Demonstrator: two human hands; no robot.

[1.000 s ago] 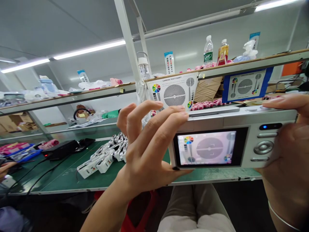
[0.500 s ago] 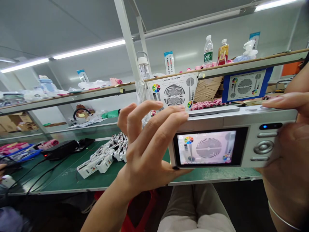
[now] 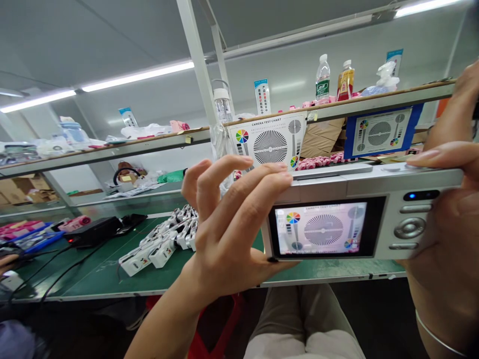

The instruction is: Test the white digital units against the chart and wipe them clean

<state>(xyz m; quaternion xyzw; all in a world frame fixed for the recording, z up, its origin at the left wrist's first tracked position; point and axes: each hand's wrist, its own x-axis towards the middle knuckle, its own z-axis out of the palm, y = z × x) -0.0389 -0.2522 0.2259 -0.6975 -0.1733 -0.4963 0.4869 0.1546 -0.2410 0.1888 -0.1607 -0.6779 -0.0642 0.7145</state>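
A silver digital camera (image 3: 392, 189) is held up in front of me, its lit screen facing me. My left hand (image 3: 232, 229) pinches its left end, fingers on the top edge and thumb underneath. Around the right end my right hand (image 3: 452, 219) is closed, with a finger on the top by the buttons. A blue light glows above the rear buttons. Beyond the camera hangs a white camera test chart (image 3: 271, 142), partly covered by my left fingers; the screen displays its wheel pattern and colour disc.
Several white cameras (image 3: 160, 249) lie on the green bench (image 3: 101, 269), left of my hands. Further left are a black device (image 3: 93, 229) with cables and a blue tray (image 3: 41, 242). Bottles (image 3: 322, 82) stand on the shelf. A second chart (image 3: 381, 133) hangs right. Another person's hand shows far left.
The picture on the camera screen has shifted slightly down, so the chart's title now shows. At the upper right, another person's arm has come into view. My hands keep their grip.
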